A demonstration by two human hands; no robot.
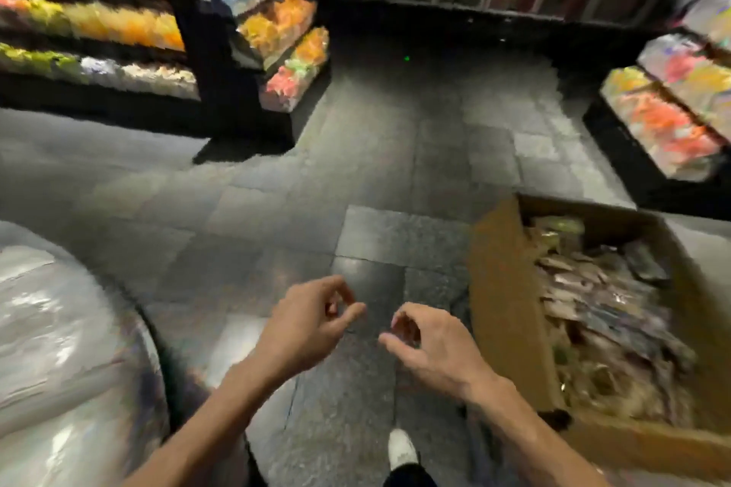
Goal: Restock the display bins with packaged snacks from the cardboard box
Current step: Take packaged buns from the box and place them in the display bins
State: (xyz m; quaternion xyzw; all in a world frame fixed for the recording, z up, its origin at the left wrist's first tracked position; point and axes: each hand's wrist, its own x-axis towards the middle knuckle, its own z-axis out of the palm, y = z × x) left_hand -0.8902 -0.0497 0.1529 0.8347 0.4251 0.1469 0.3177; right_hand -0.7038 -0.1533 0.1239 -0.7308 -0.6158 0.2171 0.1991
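An open cardboard box (502,312) stands on the floor at the right, filled with several brown and dark packaged snacks (605,312). My left hand (308,324) and my right hand (431,344) hang side by side over the floor, left of the box. Both have loosely curled fingers and hold nothing. Display bins (285,39) with colourful packets sit on a dark shelf unit at the upper left. More display bins (664,123) stand at the right, beyond the box. The picture is blurred by motion.
A large clear plastic bag (59,360) bulges at the lower left. Grey floor tiles (375,178) run between the shelf units. A long shelf (87,24) of orange and yellow packets lines the far left. My white shoe (401,451) shows at the bottom.
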